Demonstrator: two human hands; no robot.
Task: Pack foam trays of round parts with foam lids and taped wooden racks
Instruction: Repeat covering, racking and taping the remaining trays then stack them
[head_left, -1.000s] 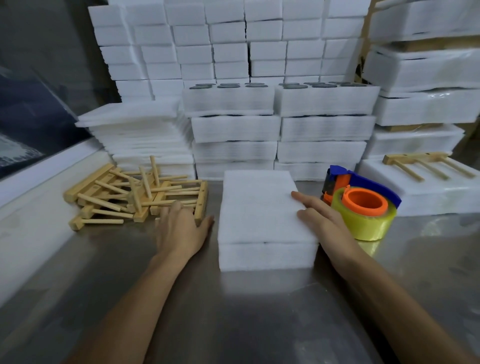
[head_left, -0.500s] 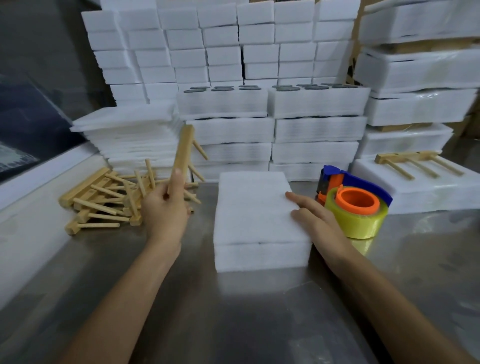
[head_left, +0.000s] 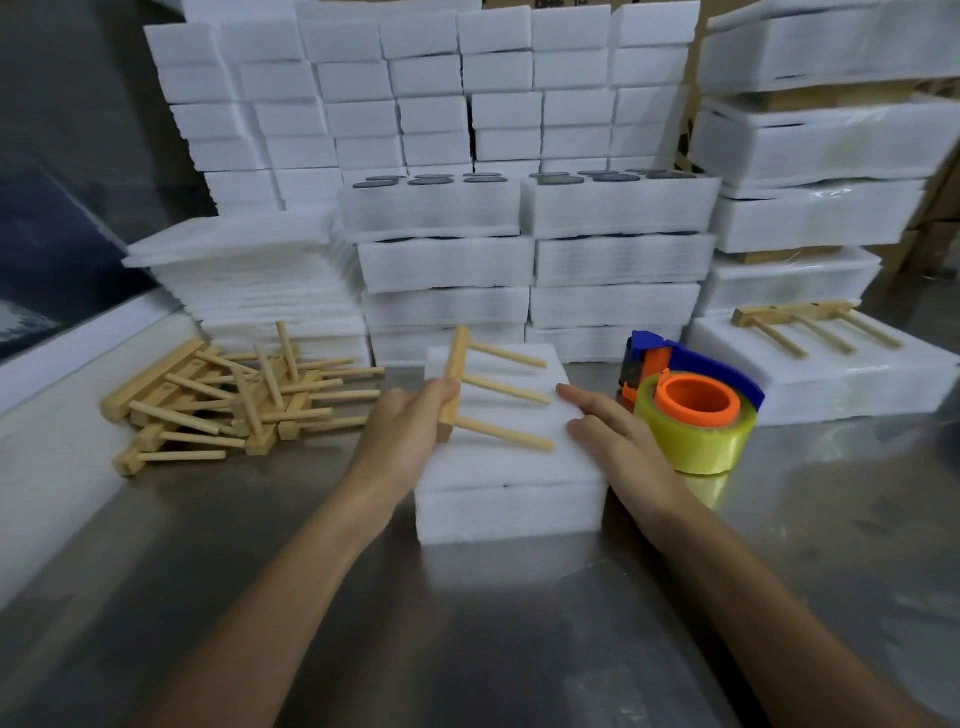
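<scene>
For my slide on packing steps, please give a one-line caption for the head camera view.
Left hand holds a wooden rack over the lidded foam tray; right hand steadies it.

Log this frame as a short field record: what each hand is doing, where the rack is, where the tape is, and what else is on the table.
left hand: grips the bar of a wooden rack, pegs pointing right over the foam lid
right hand: fingers straight, resting on the right edge of the foam lid
foam tray: under the lid, on the steel table
tape dispenser: right of the tray, untouched
spare racks: loose pile at left
</scene>
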